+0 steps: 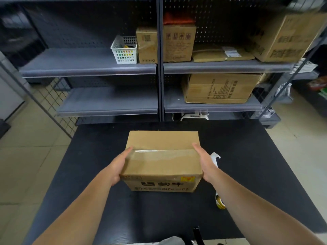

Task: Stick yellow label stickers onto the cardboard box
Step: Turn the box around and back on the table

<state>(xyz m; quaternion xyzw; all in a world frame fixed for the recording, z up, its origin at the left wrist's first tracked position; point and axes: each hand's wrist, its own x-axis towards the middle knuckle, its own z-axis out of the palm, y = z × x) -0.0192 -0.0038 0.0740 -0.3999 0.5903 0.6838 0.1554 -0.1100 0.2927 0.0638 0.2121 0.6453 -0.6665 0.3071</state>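
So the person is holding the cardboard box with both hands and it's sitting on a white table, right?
Not quite: the table is black, not white, as the head view shows. The left hand and right hand do hold the cardboard box, one on each side.

A cardboard box (pixel 162 156) sits on a black table (pixel 92 174), sealed along its top seam with clear tape (pixel 159 152). Both hands clasp it from the sides — the left hand (pixel 118 165) flat against the left face, the right hand (pixel 206 162) against the right face. A yellow sticker (pixel 187 178) shows on the near face, at its upper right corner. Just right of the box, partly behind the right forearm, lies a white strip (pixel 215 157), and nearer, a yellow-and-white roll (pixel 220 202). Beyond the table stand grey shelves (pixel 88 68) holding cartons and a white basket (pixel 124 50).
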